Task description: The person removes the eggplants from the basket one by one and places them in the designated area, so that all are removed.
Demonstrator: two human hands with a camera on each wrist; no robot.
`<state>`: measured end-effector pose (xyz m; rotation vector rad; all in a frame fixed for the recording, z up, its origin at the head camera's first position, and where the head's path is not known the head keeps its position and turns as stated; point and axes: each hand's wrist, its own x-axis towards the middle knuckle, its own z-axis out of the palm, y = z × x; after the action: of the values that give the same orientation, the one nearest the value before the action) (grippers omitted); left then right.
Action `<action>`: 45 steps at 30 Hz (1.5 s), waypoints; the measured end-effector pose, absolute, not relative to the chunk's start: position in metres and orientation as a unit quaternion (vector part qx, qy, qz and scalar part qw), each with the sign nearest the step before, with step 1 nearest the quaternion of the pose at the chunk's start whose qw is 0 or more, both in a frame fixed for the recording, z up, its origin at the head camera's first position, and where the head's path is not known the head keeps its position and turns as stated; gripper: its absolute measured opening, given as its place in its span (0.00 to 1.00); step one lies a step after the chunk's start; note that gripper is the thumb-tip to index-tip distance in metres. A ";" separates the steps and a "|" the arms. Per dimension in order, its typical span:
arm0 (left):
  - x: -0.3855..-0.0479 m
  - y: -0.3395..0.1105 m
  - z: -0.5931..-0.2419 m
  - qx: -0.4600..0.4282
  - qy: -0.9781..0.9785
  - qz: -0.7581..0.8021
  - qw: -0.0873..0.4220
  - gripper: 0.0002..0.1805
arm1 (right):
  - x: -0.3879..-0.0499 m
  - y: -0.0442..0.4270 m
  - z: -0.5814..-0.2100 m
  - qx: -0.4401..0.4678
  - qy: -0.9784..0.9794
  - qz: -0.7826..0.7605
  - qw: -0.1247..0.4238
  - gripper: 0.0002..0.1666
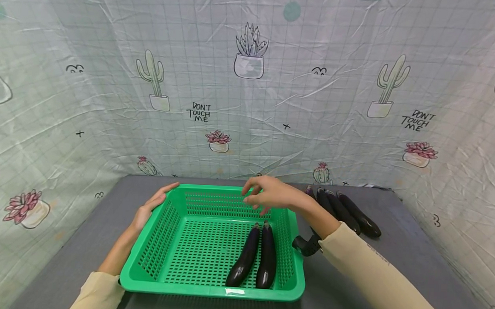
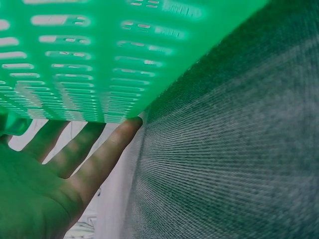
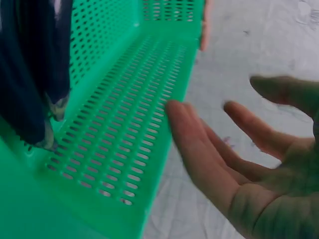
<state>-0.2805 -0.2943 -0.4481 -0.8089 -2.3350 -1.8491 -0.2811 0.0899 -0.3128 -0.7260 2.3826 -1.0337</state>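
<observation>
A green plastic basket (image 1: 163, 287) with slotted walls sits on the grey table. Two eggplants (image 1: 247, 258) lie side by side in its right half, stems towards the far wall. My left hand (image 1: 146, 211) rests against the outside of the left wall; in the left wrist view the left hand (image 2: 60, 184) has its fingers stretched out along the basket (image 2: 164, 59). Over the far right part of the basket hovers my right hand (image 1: 272, 192), its fingers loosely bent and holding nothing. The right wrist view shows the right hand (image 3: 249, 174) beside the basket's far rim, thumb apart from the fingers.
Several more eggplants (image 1: 358, 214) lie on the table (image 1: 350, 279) to the right of the basket, partly hidden by my right forearm. A black strap-like piece (image 1: 306, 245) is on the right wrist near the basket's rim. A patterned cloth (image 1: 274, 105) hangs behind the table.
</observation>
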 end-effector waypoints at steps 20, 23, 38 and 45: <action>-0.282 -0.295 -0.452 -0.267 -0.747 -0.609 0.023 0.29 | -0.287 0.050 -0.347 -0.193 0.855 -0.228 0.425 0.13; -0.282 -0.295 -0.452 -0.274 -0.738 -0.616 0.021 0.29 | -0.285 0.044 -0.352 -0.206 0.853 -0.212 0.430 0.11; -0.283 -0.294 -0.449 -0.275 -0.738 -0.616 0.029 0.29 | -0.287 0.022 -0.373 -0.347 0.873 -0.169 0.299 0.19; -0.282 -0.295 -0.450 -0.283 -0.724 -0.628 0.024 0.29 | -0.282 0.016 -0.379 -0.359 0.890 -0.140 0.244 0.25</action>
<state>-0.2825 -0.2953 -0.4499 -0.8765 -2.2419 -1.9436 -0.2823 0.0164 -0.3795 -0.9805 2.4311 -0.3815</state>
